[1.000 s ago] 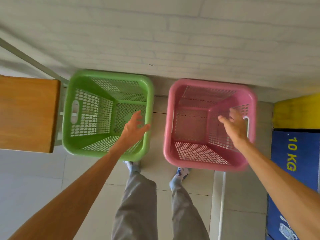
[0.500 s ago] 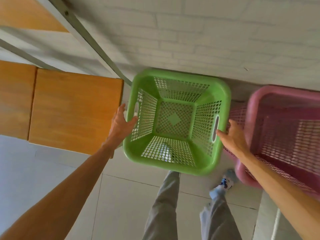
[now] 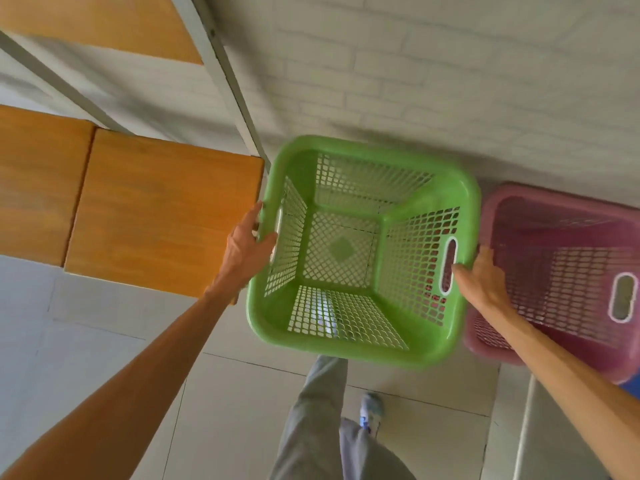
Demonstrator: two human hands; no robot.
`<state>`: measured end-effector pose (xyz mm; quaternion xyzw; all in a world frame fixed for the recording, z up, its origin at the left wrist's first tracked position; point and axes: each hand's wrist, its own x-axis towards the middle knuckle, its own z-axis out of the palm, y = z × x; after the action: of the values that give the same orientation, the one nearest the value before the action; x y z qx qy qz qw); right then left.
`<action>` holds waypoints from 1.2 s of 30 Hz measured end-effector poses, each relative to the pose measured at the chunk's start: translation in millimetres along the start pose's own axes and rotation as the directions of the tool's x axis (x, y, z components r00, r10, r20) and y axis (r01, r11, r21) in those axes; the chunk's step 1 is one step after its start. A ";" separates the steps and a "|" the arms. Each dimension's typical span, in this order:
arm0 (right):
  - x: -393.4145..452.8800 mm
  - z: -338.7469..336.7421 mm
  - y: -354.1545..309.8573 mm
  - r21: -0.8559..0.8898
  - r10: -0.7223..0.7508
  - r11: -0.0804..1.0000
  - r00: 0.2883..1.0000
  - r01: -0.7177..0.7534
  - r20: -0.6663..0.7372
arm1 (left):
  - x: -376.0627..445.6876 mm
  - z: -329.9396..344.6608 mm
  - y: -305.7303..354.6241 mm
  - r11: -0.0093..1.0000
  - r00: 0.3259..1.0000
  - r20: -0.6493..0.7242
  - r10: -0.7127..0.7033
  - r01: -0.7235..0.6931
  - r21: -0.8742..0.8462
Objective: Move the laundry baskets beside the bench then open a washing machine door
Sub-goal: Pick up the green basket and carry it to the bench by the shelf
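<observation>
Two laundry baskets, green basket (image 3: 360,344) held by left hand (image 3: 246,247), right hand (image 3: 483,284), pink basket (image 3: 554,344) beside

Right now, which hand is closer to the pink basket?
The right hand. It is at the green basket's right rim, in the narrow space against the pink basket. The left hand holds the green basket's opposite rim, next to the wooden bench.

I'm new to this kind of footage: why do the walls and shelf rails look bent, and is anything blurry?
Head view: the wide-angle lens bows the brick wall and metal rail; the pink basket and trouser legs look motion-smeared, while the green basket mesh stays fairly crisp; lighting is soft, with a faint shadow behind it.
</observation>
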<state>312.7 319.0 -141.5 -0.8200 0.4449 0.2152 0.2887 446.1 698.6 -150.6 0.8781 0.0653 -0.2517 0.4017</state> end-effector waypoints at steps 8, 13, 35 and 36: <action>-207.8 -156.3 6.3 0.133 -0.362 0.908 0.905 0.397 -0.224 | -249.5 -102.8 74.4 0.986 0.949 -0.302 0.091 -0.128 -0.104; -333.2 -211.8 11.8 0.207 -0.536 0.779 0.800 0.592 -0.269 | -421.8 -147.5 57.4 0.958 0.904 -0.420 0.076 -0.184 -0.222; -836.4 186.1 -93.7 0.312 -0.863 0.344 0.168 0.885 0.475 | -1000.1 -255.6 -336.3 0.694 0.247 -0.693 -0.677 -0.099 -0.713; -862.4 207.0 -98.2 0.321 -0.859 0.330 0.141 0.888 0.493 | -1017.9 -262.9 -351.6 0.688 0.215 -0.695 -0.686 -0.117 -0.716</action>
<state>-64.3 1021.7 258.9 -0.8168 -0.2324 0.2589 0.4602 -443.2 1216.9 261.0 0.6162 0.5472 0.2848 0.4896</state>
